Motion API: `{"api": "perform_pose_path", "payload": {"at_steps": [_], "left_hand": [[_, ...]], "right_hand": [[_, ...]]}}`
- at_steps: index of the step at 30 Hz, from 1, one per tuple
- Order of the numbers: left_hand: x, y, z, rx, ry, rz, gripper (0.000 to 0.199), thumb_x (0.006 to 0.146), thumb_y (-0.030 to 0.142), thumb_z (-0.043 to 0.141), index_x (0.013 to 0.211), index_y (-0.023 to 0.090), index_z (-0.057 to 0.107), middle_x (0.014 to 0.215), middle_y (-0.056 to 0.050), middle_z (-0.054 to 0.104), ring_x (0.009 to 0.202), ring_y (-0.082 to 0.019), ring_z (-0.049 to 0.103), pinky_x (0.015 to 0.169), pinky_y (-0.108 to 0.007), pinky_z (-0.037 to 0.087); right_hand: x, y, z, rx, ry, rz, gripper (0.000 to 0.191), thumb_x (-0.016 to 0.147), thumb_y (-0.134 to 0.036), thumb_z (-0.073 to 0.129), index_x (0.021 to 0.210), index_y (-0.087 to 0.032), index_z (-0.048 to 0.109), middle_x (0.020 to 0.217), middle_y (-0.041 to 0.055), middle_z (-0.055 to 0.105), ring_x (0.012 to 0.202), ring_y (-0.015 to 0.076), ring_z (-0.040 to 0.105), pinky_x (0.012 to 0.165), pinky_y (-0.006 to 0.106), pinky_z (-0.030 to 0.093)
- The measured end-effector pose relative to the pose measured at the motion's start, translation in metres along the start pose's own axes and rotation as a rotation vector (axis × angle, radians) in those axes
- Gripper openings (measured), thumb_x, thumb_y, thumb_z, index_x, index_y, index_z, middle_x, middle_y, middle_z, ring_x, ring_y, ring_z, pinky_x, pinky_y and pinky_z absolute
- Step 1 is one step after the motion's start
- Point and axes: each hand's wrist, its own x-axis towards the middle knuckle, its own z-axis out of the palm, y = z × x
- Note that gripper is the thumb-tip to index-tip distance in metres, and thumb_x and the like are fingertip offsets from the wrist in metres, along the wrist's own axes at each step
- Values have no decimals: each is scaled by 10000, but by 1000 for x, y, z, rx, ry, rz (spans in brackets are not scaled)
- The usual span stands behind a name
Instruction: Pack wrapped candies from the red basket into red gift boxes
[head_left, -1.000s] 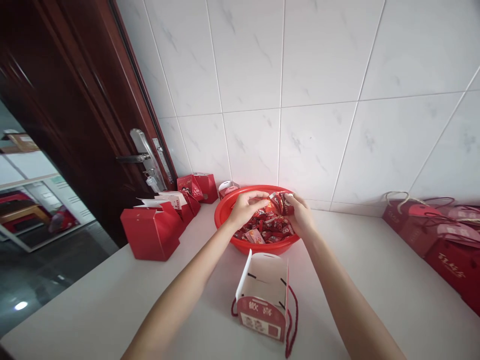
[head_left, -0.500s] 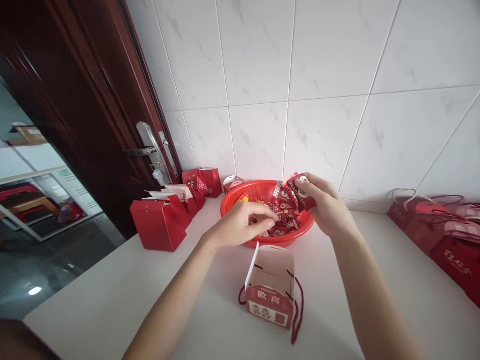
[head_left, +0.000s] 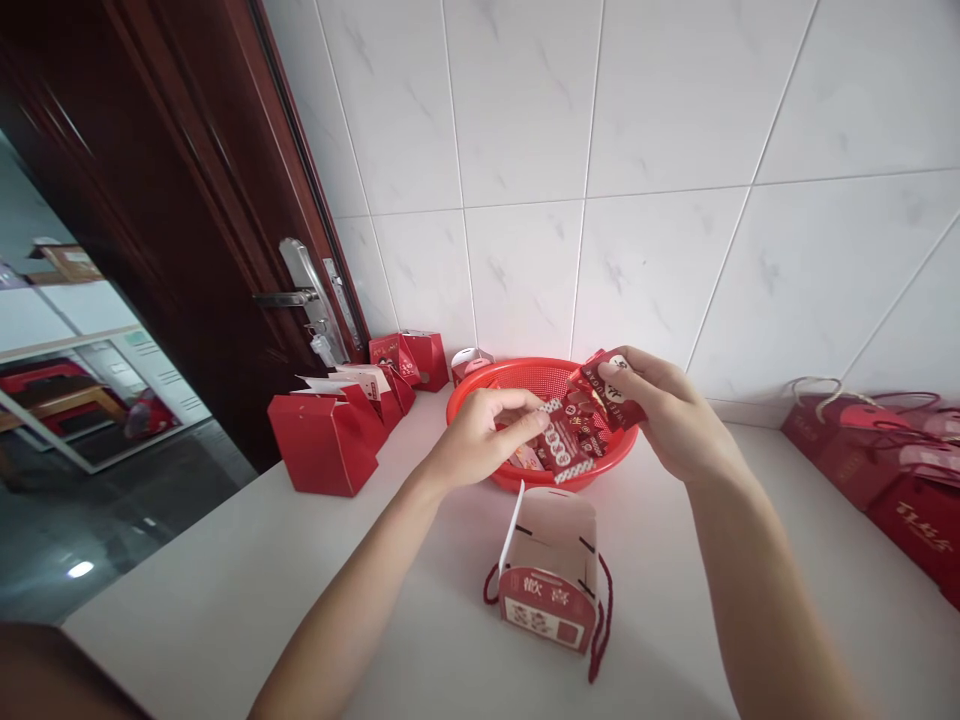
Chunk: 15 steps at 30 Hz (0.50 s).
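Note:
My left hand pinches the corner of a red candy packet with white lettering, held over the near part of a red plastic basket. Above the basket's right rim, my right hand grips red candy packets, fanned slightly; their exact number is hidden by the fingers. More wrapped candies lie inside the basket, partly covered by my hands. Just in front of it stands a small red-and-white gift box, its top open and the inside bare. A dark red cord handle hangs at the box's right side.
Several red boxes stand along the table's left side by the dark wooden door. Red gift bags with cord handles lie at the right. A white tiled wall rises behind the basket.
My left hand has come up from among the candies with a red packet in its fingers. My right hand still holds its packets near the basket's right rim.

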Motion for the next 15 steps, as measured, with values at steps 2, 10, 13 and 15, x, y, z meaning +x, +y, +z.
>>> {"api": "perform_pose_path", "payload": {"at_steps": [2, 10, 13, 15], "left_hand": [[-4, 4, -2, 77, -154, -13, 211, 897, 296, 615, 758, 164, 704, 768, -16, 692, 738, -155, 639, 682, -265, 515], [-6, 9, 4, 49, -25, 44, 218, 894, 341, 664, 1022, 174, 726, 981, -53, 751, 904, -190, 686, 820, -302, 549], [-6, 10, 7, -52, 70, 54, 244, 899, 397, 664, 982, 173, 712, 927, -35, 733, 863, -177, 677, 766, -276, 544], [-6, 11, 7, -67, 83, 63, 228, 917, 388, 633, 910, 171, 702, 859, -19, 706, 792, -160, 655, 708, -262, 526]], "right_hand": [[-2, -2, -2, -11, 10, -22, 274, 858, -457, 671, 812, -197, 600, 723, 10, 621, 618, 152, 583, 549, 264, 452], [-7, -5, 1, -111, -22, -41, 267, 876, -452, 671, 812, -199, 614, 695, 1, 602, 614, 145, 551, 559, 271, 437], [-9, -7, 6, -105, -85, -18, 260, 884, -429, 671, 800, -186, 625, 670, -7, 586, 601, 133, 534, 550, 260, 422], [-10, -8, 8, -88, -142, -20, 242, 892, -412, 664, 823, -181, 642, 676, -8, 591, 606, 128, 530, 554, 255, 426]]}}
